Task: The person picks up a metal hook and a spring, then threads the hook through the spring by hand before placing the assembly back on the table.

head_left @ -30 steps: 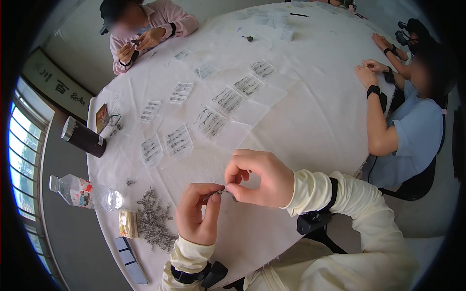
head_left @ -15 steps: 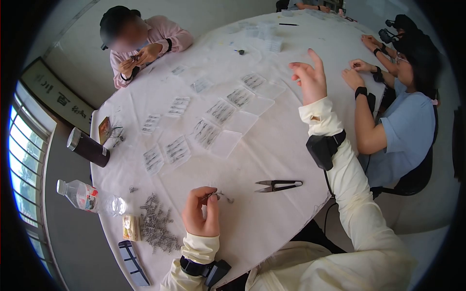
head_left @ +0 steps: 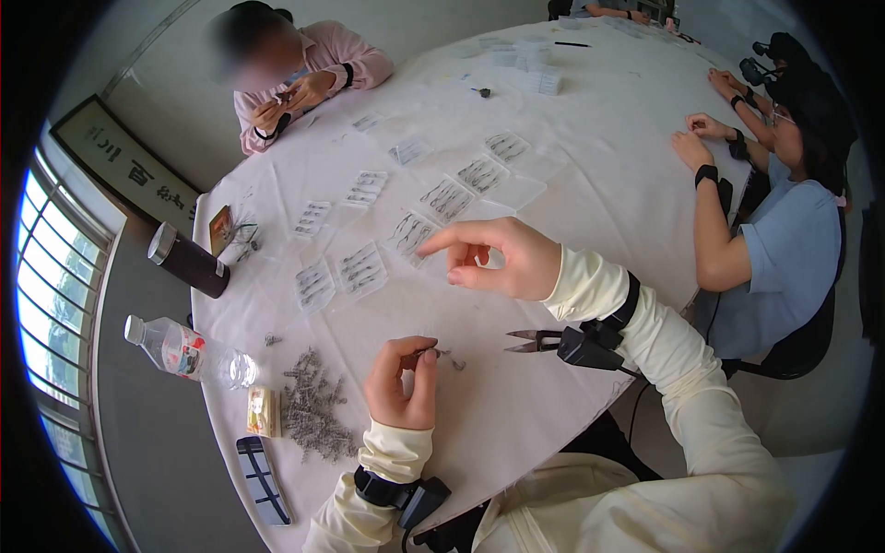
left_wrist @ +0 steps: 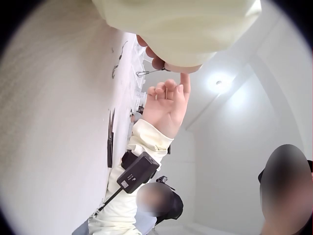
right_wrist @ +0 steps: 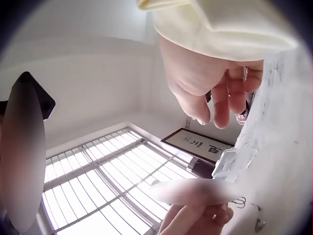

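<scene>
Low in the head view, my left hand pinches a small dark metal piece between thumb and index finger. The left wrist view shows a thin wire loop sticking out from those fingertips. Another small wire piece lies on the cloth just right of the hand. My right hand hovers above and to the right, index finger extended and the other fingers bent, with nothing visible in them. Thread snips lie below it, handles partly hidden by the wrist camera.
A pile of wire pieces, a yellow packet, a plastic bottle and a dark flask stand or lie at left. Clear trays holding wire pieces spread beyond my hands. Other people sit around the table.
A second ago both hands met at the small piece. My right hand then rose away to the right, uncovering the snips, and has since come back leftward and nearer. My left hand keeps its pinch.
</scene>
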### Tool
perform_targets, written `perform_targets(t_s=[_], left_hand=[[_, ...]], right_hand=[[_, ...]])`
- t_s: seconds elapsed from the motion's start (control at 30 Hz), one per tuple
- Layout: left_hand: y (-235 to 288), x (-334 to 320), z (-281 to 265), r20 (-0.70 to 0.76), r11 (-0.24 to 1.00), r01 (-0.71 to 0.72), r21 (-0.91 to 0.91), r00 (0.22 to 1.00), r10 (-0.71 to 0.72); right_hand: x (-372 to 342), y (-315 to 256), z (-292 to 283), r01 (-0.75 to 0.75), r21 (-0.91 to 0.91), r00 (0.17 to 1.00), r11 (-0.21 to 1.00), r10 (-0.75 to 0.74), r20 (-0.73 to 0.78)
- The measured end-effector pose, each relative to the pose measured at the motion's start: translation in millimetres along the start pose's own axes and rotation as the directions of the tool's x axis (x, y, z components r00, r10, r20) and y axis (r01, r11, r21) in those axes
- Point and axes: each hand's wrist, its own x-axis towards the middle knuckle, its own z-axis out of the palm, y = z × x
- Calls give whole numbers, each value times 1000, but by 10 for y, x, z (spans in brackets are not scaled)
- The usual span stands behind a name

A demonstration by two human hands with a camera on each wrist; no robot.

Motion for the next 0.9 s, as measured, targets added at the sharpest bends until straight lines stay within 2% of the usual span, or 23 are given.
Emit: perform_targets(t_s=[0.1, 0.17, 0.2, 0.27, 0.33, 0.47, 0.63, 0.7, 0.73, 0.8, 0.83, 0.9], left_hand=[[30, -2, 23, -59, 1000, 1, 2, 998, -1], [28, 7, 54, -118, 993, 2, -121, 993, -17], [19, 3, 52, -119, 993, 10, -120, 993, -24], [11, 3, 34, -140, 987, -18, -161, 990, -5], [16, 4, 20, -128, 991, -17, -132, 992, 0], [-34, 7, -8, -95, 997, -41, -62, 995, 35], [-20, -2, -9, -57, 997, -8, -79, 998, 3], [10, -10, 0, -63, 996, 4, -89, 998, -10], [24, -5, 8, -54, 996, 10, -93, 998, -15], [29, 1, 4, -40, 995, 14, -99, 999, -18], [17, 17, 15, -19, 995, 19, -100, 1000, -21], [-9, 25, 41, 17, 994, 32, -106, 999, -31]], right_hand=[[-18, 23, 107, -23, 14, 999, 1000, 22, 33], [-50, -42, 150, -43, -5, 995, 999, 44, 93], [-74, -73, 175, -61, -30, 987, 998, 65, 146], [-93, -81, 251, -34, -55, 988, 998, 42, 147], [-99, -83, 314, -3, -81, 989, 997, 15, 148], [-114, 26, 435, 13, -21, 983, 1000, -9, 181], [-118, 95, 463, 31, 7, 980, 999, -32, 195], [-114, 20, 426, -135, -25, 962, 991, 137, 236], [-111, -4, 424, -135, -21, 962, 991, 136, 238], [-99, -35, 393, -97, 40, 995, 995, 95, 43], [-60, -22, 346, -98, 31, 995, 995, 96, 38], [29, 23, 277, -47, 229, 974, 972, 96, -207]])
